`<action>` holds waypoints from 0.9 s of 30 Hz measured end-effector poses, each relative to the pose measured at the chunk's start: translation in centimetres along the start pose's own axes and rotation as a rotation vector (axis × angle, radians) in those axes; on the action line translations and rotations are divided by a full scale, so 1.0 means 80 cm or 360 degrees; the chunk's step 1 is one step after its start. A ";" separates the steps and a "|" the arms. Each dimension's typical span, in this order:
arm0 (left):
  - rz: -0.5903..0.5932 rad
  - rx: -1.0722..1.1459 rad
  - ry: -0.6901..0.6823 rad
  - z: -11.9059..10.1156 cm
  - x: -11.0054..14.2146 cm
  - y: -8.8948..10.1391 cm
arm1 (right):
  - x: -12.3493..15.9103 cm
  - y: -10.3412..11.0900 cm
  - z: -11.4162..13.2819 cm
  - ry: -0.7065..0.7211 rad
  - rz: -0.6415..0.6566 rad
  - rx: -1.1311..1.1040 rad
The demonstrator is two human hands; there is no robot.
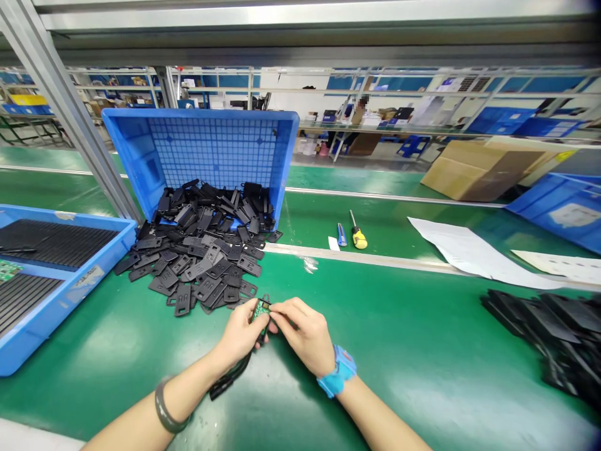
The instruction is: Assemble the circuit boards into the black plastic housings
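My left hand (244,332) grips a black plastic housing with a green circuit board (261,309) seated in it, thumb lying over the board. A black cable (230,379) trails from below that hand toward me. At the board's right edge, my right hand (303,326) has its thumb and forefinger pinched together; whether anything small is between them I cannot make out. Just beyond both hands spreads a heap of flat black plastic covers (206,269), spilling out of a blue crate (216,147) tipped on its side.
On the left stands a blue tray (89,285) with rows of black parts and some green boards. A utility knife (342,235) and a yellow screwdriver (359,238) lie beyond the hands. At right are white paper (469,250), black cabled parts (549,332) and a cardboard box (469,169).
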State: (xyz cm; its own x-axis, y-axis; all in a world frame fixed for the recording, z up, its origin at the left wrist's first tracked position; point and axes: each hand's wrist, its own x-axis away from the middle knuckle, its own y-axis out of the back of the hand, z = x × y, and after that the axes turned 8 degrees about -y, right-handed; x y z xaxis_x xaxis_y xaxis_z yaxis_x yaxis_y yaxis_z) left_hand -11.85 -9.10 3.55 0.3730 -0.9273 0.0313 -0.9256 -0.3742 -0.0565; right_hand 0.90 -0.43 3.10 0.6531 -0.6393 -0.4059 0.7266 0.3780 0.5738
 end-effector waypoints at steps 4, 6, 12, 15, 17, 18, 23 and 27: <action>0.0094 -0.0219 -0.0069 0.013 0.003 -0.003 | -0.001 0.004 -0.013 0.0286 0.0016 0.0352; 0.0103 -0.0316 -0.0092 0.016 0.004 -0.003 | -0.001 0.004 -0.015 0.0350 0.0030 0.0446; 0.0152 -0.0522 -0.0065 0.015 0.003 -0.002 | -0.003 0.001 -0.016 0.0378 0.0037 0.0367; 0.0187 -0.0607 -0.0028 0.014 0.002 -0.002 | -0.003 0.000 -0.018 0.0387 -0.0005 0.0312; 0.0192 -0.0661 -0.0034 0.013 0.002 -0.002 | -0.004 -0.001 -0.020 0.0379 0.0003 0.0290; 0.0194 -0.0681 -0.0042 0.012 0.003 -0.002 | -0.004 -0.001 -0.021 0.0374 0.0013 0.0281; 0.0214 -0.0715 -0.0028 0.010 0.002 -0.003 | -0.006 -0.001 -0.020 0.0404 0.0095 0.0402; 0.0224 -0.0596 0.0028 0.012 0.000 -0.001 | -0.009 -0.002 -0.014 0.0371 0.0215 0.0609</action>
State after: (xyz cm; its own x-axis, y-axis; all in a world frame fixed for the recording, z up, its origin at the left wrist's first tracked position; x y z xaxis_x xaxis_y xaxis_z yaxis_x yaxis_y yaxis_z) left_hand -11.70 -9.11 2.58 0.2429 -0.9678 0.0664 -0.9281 -0.2119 0.3062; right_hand 0.60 0.71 2.51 0.7990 -0.4172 -0.4331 0.5291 0.1453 0.8360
